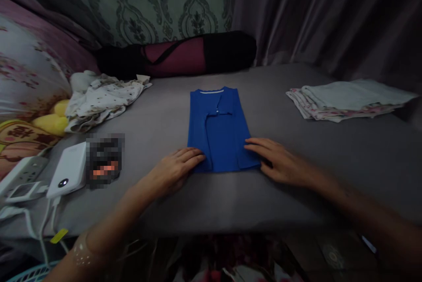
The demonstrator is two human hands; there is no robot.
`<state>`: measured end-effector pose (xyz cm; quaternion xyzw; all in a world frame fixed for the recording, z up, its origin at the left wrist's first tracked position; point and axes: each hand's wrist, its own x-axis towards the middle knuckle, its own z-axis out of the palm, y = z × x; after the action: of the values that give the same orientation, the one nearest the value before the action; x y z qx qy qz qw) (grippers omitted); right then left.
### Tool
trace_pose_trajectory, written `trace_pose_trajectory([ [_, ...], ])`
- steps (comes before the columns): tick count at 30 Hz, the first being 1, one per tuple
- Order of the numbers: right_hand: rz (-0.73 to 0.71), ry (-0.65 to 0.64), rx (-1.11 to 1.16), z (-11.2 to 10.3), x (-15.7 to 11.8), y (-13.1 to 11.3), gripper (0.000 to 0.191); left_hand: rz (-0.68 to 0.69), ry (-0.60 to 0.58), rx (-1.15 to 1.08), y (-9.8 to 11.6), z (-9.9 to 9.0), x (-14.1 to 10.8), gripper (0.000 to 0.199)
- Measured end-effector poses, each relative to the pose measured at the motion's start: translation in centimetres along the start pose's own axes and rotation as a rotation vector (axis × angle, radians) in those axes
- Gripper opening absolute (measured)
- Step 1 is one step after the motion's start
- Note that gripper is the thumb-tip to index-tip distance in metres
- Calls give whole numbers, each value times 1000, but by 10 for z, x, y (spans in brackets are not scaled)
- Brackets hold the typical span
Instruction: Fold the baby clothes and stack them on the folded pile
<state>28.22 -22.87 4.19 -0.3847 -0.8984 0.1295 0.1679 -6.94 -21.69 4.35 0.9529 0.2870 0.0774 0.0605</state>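
A blue shirt [222, 137] lies folded on the grey sheet, its neckline at the far end and its sides turned inward. A thin white strip runs along the neckline. My left hand [180, 165] rests on the near left corner, fingers stretched over the edge of the cloth. At the near right corner, my right hand [280, 161] touches the side edge with its fingers extended and somewhat apart. Neither hand grips the shirt; both lie against it.
A folded stack of cloths [349, 99] lies at right, a crumpled spotted cloth [102, 97] at left. A long maroon-and-black bag [178, 55] lies along the wall. Near left are a white power bank [69, 167], a power strip [28, 172], cables and a pixelated object [104, 159].
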Motion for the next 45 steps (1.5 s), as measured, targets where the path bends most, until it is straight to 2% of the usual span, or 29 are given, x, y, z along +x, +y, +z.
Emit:
trace_pose_trajectory([
  [2, 16, 3, 45, 0, 4, 7, 62, -2, 21, -63, -13, 1, -5, 64],
  [5, -8, -48, 95, 0, 11, 11, 60, 5, 7, -156, -24, 1, -5, 69],
  [9, -18, -136, 134, -3, 18, 14, 56, -3, -18, -278, -27, -6, 4, 58],
  [12, 18, -162, 178, -7, 18, 16, 56, -64, 17, -435, -28, -12, 7, 45],
  [17, 174, -158, 348, -16, 27, 20, 45, -385, 68, -725, -32, -17, 15, 36],
  [20, 289, -93, 457, -15, 42, 27, 37, -489, 132, -830, -40, -13, 32, 35],
  [22, 378, -1, 459, -9, 54, 33, 35, -608, 181, -824, -45, -8, 46, 36],
  [25, 586, 166, 335, 8, 66, 39, 34, -851, 245, -691, -51, 0, 63, 39],
  [27, 668, 264, 265, 20, 68, 40, 39, -926, 277, -611, -50, 5, 67, 42],
  [30, 611, 347, 216, 30, 66, 36, 44, -900, 338, -566, -46, 12, 66, 45],
  [37, 437, 291, 100, 28, 58, 30, 39, -626, 450, -367, -37, 22, 55, 37],
  [41, 387, 257, 37, 26, 56, 29, 35, -558, 433, -271, -35, 21, 54, 35],
  [45, 386, 172, -84, 24, 55, 26, 35, -594, 371, -258, -35, 21, 54, 31],
])
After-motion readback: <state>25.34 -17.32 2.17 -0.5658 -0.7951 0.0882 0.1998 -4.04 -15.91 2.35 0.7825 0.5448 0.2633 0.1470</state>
